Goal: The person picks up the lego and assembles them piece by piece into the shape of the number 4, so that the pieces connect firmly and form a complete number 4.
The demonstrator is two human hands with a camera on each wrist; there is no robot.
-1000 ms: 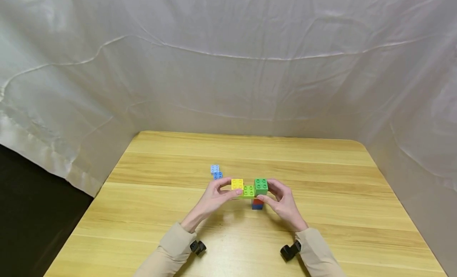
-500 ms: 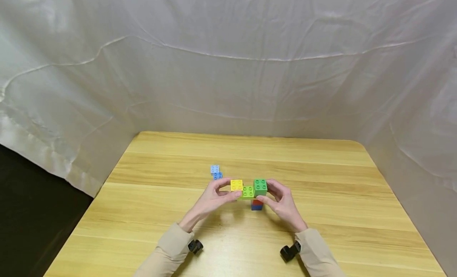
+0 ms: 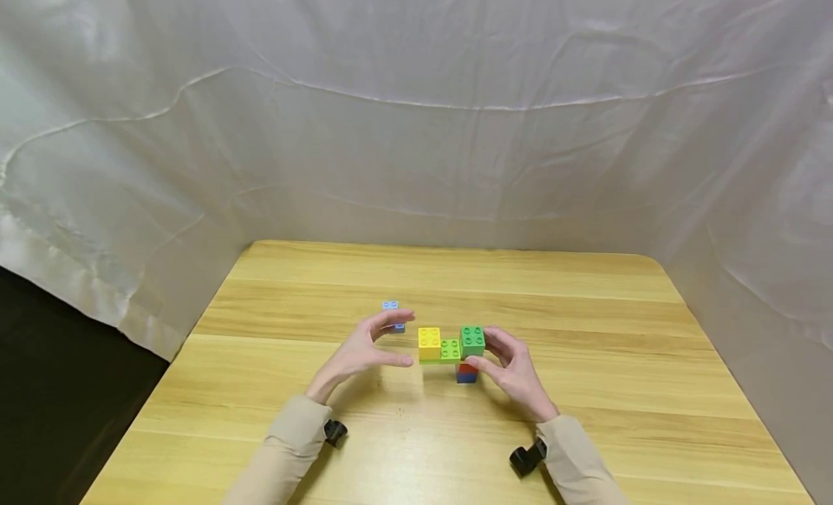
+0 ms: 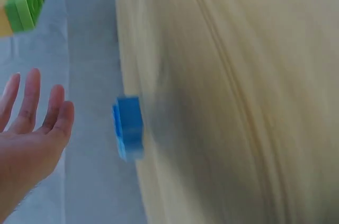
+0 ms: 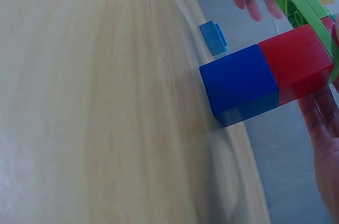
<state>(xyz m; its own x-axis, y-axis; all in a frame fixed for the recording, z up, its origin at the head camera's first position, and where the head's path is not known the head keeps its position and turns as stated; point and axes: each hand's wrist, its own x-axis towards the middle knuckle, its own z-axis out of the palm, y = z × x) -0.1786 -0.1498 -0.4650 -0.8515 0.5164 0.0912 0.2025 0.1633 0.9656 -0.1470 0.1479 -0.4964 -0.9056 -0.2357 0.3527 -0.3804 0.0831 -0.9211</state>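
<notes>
A toy brick structure has a dark blue brick (image 5: 241, 83) at the bottom and a red brick (image 5: 296, 62) stacked on it. Across the top lies a long lime green brick (image 3: 450, 350), with a yellow brick (image 3: 429, 342) on its left end and a dark green brick (image 3: 472, 341) on its right. My right hand (image 3: 517, 371) pinches the dark green brick between thumb and fingers. Just left of the yellow brick is my left hand (image 3: 358, 353), thumb and fingers spread apart with nothing between them. The lime green brick's left part overhangs the wooden table.
Behind my left hand, light blue and blue bricks (image 4: 130, 126) lie on the wooden table (image 3: 586, 310), partly hidden in the head view. A pale fabric curtain (image 3: 455, 165) rises at the table's back and sides.
My left hand has let go of the yellow brick and moved left, its fingers spreading and now covering part of the blue bricks behind. The right hand keeps its grip, almost unmoved.
</notes>
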